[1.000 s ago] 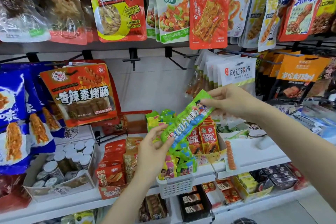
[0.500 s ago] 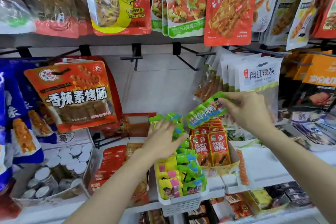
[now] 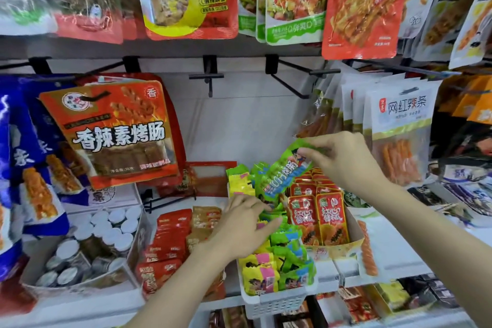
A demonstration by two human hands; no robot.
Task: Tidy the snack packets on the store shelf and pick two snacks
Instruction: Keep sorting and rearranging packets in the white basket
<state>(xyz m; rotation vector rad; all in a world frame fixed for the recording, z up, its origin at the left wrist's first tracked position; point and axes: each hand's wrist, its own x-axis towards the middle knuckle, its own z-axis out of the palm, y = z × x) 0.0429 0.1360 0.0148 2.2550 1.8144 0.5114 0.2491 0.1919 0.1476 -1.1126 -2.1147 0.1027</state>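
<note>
Sorting snacks in the basket

Right hand [image 3: 343, 158] pinches a green packet [image 3: 285, 173] above the white basket [image 3: 277, 301]; left hand [image 3: 239, 226], fingers relaxed, rests on the packets.

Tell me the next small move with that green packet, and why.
Probably lower the green packet into the white basket: the right hand pinches its top end right above the basket, while the left hand rests on the packets inside.

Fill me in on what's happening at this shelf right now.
A person is sorting small snack packets in a white basket on the store shelf. The right hand pinches the upper end of a long green packet, held slanted above the basket. The left hand reaches into the green and yellow packets with fingers spread. A cardboard tray of red packets stands beside the basket.
</note>
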